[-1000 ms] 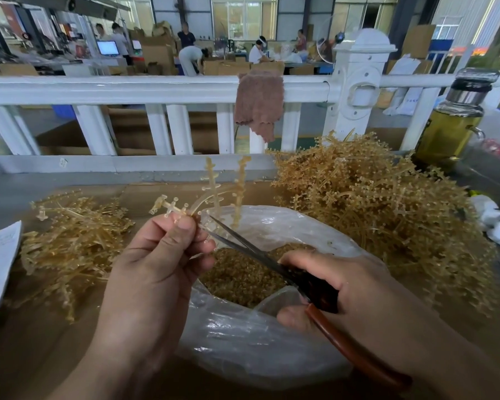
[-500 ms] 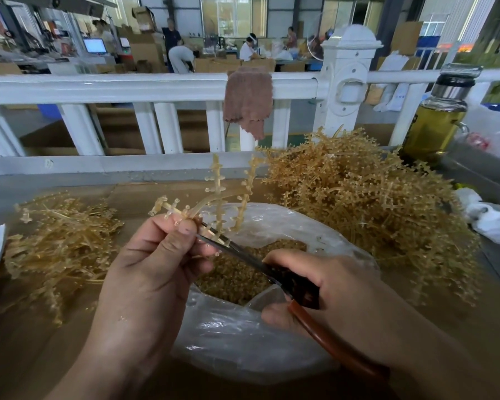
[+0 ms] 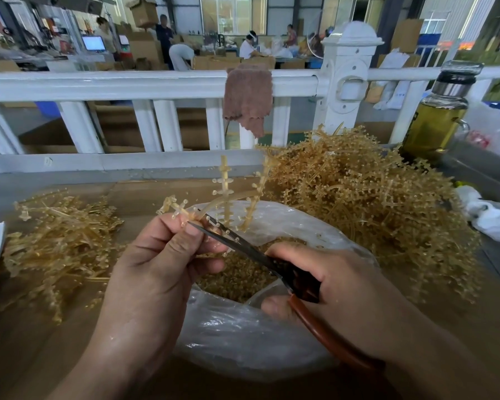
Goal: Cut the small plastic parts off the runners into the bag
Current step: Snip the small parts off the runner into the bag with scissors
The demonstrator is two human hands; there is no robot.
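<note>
Now scissors (image 3: 243, 246), gripped in my right hand (image 3: 338, 284), have closed. Left hand (image 3: 162, 264) pinches runner (image 3: 225, 194) over bag (image 3: 243, 336); cut likely made.

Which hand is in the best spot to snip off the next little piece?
The right hand, probably. It grips the scissors, whose blades lie against the runner. The left hand pinches that runner over the open bag, so it is busy holding.
</note>
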